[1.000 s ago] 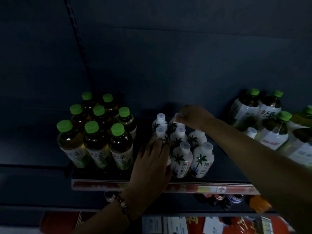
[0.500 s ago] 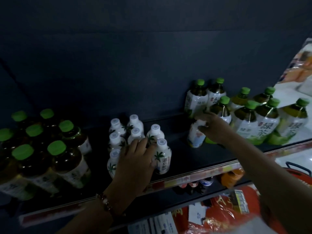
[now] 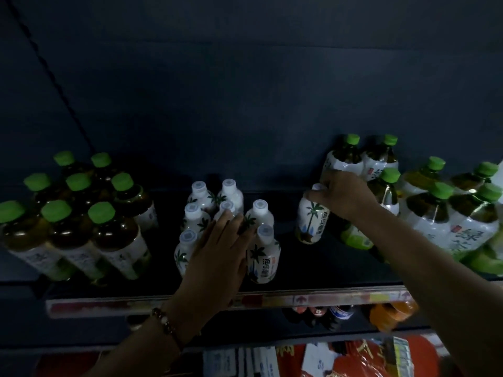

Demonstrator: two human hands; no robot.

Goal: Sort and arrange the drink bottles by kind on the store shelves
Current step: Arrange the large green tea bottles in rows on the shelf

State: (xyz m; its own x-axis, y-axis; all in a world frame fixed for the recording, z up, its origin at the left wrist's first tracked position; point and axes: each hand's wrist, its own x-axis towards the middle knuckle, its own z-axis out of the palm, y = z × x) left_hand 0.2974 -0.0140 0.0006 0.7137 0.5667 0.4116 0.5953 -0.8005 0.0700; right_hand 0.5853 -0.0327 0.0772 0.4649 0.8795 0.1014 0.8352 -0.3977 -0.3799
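Item: we log one small white plastic bottle with a palm-tree label (image 3: 311, 220), standing apart on the dark shelf board (image 3: 326, 268), between its own kind and the tea bottles.
Location: just beside the green-capped tea bottles with pale wrappers (image 3: 435, 210) at the right; well apart from the cluster of matching white palm-label bottles (image 3: 226, 221) at centre.
Axis: long axis close to vertical, cap end leaning slightly right and back; label facing us.
Right hand: our right hand (image 3: 344, 198) curls over the cap and shoulder, gripping the bottle from above.
Left hand: our left hand (image 3: 221, 257) lies with straight fingers against the white cluster, holding nothing.
Risk, tipping: we judge the top grip lets the base swing; a fast carry could knock the neighbouring tea bottles.
Risk, cluster: setting it down hard may topple the packed white bottles; the flat left hand seems placed to brace them.
Risk, edge: the red and yellow price rail (image 3: 313, 297) is near; a front-row bottle could fall.
Neighbours: brown tea bottles with green caps (image 3: 79, 221) at the left.
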